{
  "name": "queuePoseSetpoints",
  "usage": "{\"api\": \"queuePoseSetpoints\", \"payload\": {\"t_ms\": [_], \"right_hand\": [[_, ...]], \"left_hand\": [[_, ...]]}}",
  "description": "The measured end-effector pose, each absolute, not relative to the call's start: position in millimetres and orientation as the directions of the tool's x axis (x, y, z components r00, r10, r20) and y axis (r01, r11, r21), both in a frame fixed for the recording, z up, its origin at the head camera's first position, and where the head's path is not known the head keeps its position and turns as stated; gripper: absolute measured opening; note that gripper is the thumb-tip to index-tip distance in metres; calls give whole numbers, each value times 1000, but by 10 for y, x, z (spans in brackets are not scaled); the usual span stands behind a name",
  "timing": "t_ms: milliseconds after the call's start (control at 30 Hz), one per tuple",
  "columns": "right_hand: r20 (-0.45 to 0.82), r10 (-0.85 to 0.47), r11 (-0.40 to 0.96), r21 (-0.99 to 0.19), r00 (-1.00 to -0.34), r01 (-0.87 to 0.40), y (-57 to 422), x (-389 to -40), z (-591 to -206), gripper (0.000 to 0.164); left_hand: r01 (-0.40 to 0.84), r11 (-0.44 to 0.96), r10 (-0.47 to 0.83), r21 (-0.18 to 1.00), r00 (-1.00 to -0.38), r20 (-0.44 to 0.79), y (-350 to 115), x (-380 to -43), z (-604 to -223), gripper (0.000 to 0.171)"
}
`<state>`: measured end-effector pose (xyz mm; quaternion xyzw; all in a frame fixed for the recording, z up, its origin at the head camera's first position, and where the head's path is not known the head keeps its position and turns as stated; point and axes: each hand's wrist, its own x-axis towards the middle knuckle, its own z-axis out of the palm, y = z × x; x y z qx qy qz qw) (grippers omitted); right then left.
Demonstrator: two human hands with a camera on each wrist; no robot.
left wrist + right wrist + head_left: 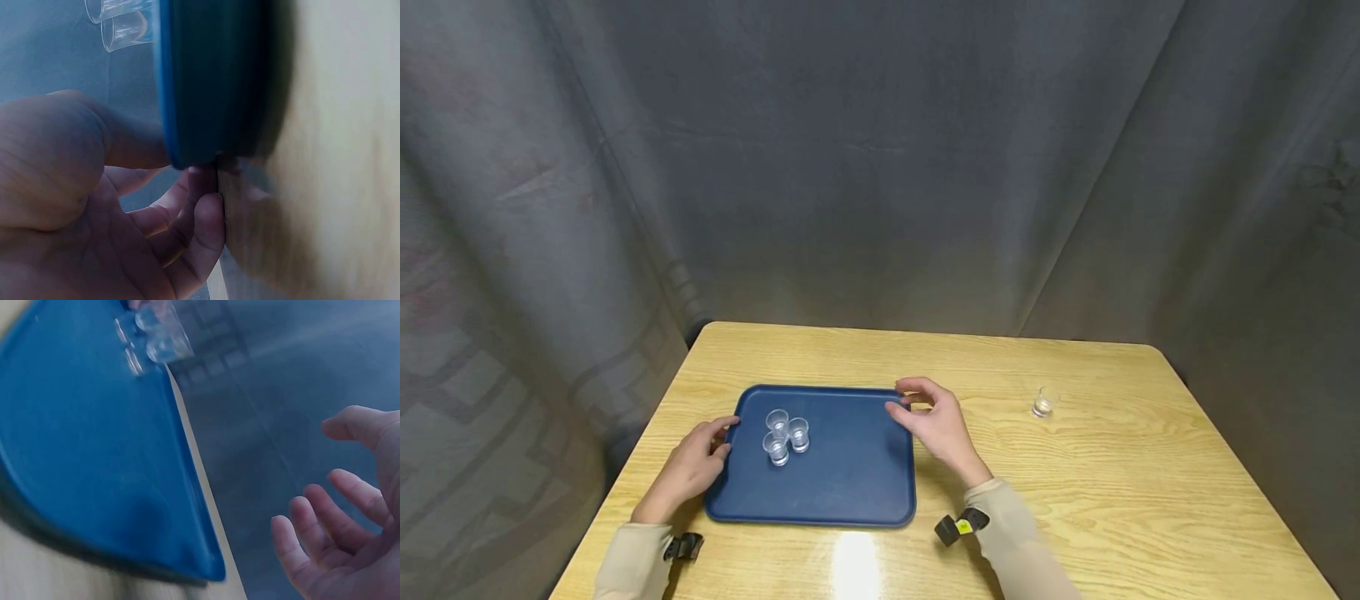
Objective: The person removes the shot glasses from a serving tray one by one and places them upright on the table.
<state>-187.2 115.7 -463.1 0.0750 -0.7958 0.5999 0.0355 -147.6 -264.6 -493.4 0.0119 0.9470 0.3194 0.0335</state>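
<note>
A dark blue tray lies on the wooden table. Three small clear shot glasses stand clustered on its left half. My left hand is at the tray's left edge. In the left wrist view its thumb lies against the tray rim, and the curled fingers meet the edge from the other side. Near the tray's far right corner is my right hand, thumb and fingers spread apart with nothing between them. The right wrist view shows that hand held off the tray's surface.
Another clear shot glass stands on the table, well to the right of the tray. Grey curtains hang behind the table and down both sides. Each wrist wears a black strapped camera.
</note>
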Motion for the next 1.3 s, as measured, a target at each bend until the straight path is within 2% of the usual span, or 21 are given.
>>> {"api": "queuePoseSetpoints", "payload": {"t_ms": [500, 900, 1300], "right_hand": [[127, -269, 306, -929, -955, -210, 626, -1733, -4750, 38], [118, -342, 330, -914, -932, -236, 303, -1756, -4854, 42], [124, -354, 388, -883, -927, -266, 41, -1848, -4975, 46]], "left_hand": [[0, 797, 41, 605, -998, -55, -2656, -1477, -4954, 45], [0, 799, 38, 601, -998, -51, -2668, -1462, -4934, 45], [7, 798, 43, 603, -998, -44, -2659, -1470, -4955, 44]]}}
